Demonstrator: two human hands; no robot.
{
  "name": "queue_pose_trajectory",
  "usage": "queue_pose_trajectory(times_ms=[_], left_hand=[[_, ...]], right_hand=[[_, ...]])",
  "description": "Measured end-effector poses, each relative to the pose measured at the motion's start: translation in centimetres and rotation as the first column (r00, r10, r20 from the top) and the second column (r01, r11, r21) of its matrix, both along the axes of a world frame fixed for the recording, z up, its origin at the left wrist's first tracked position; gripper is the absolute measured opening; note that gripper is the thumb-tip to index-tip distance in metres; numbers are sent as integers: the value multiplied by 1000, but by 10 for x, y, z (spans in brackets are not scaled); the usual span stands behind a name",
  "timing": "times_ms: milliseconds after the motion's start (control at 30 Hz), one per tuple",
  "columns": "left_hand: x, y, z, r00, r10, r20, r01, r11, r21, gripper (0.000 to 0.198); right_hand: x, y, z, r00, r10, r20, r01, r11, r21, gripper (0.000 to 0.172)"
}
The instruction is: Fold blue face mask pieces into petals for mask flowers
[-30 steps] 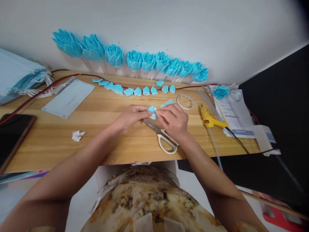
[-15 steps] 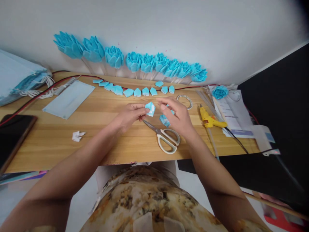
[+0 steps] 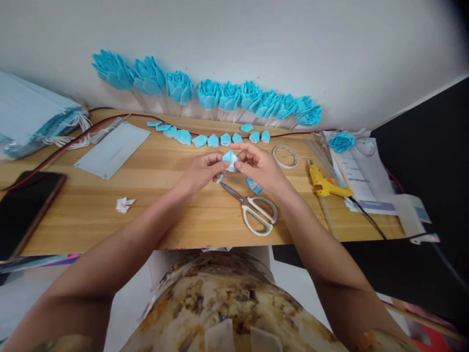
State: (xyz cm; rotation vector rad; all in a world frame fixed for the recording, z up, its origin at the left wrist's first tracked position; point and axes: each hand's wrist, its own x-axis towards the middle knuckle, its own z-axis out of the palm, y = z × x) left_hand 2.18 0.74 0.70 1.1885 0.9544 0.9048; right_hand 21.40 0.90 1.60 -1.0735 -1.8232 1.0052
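Observation:
A small folded blue-and-white petal (image 3: 230, 159) is pinched between both my hands above the middle of the table. My left hand (image 3: 201, 173) grips its left side, and a bit of blue (image 3: 220, 179) shows below those fingers. On the other side my right hand (image 3: 259, 167) holds the petal's right edge with thumb and fingers. More blue pieces (image 3: 254, 186) lie under my right hand, partly covered. Scissors with white handles (image 3: 259, 215) rest just below, blades pointing toward my left hand. Behind the hands runs a row of folded blue petals (image 3: 213, 141).
Blue flowers on sticks (image 3: 208, 94) lean against the wall. To the right are a tape roll (image 3: 285, 156), a yellow glue gun (image 3: 324, 185) and papers with a blue flower (image 3: 342, 142). A flat mask (image 3: 113, 150), phone (image 3: 29, 210), white scraps (image 3: 125, 204) and mask stack (image 3: 36, 112) lie left.
My right hand has come left and closed on the petal, which only my left hand held before. The whole view has shifted slightly, moving everything a little rightward.

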Motion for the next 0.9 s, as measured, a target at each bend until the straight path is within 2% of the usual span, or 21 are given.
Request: queue_pose_trajectory(times_ms=[267, 400, 567, 767, 900], left_hand=[[1, 0, 4, 999, 0, -45, 3, 997, 79, 23], [0, 0, 1, 995, -39, -92, 47, 994, 94, 21], [-1, -3, -4, 984, -52, -172, 75, 989, 130, 27], [-3, 1, -3, 994, -33, -107, 41, 996, 78, 37], [-3, 2, -4, 992, -10, -124, 19, 997, 73, 33]], right_hand=[[-3, -6, -18, 997, -39, -70, 43, 997, 65, 34], [-1, -9, -18, 986, -38, -165, 41, 999, 17, 30], [-3, -11, -19, 989, -84, -125, 91, 994, 54, 33], [-1, -9, -24, 969, -162, -187, 170, 985, 29, 31], [1, -8, -23, 969, -165, -185, 171, 985, 17, 30]])
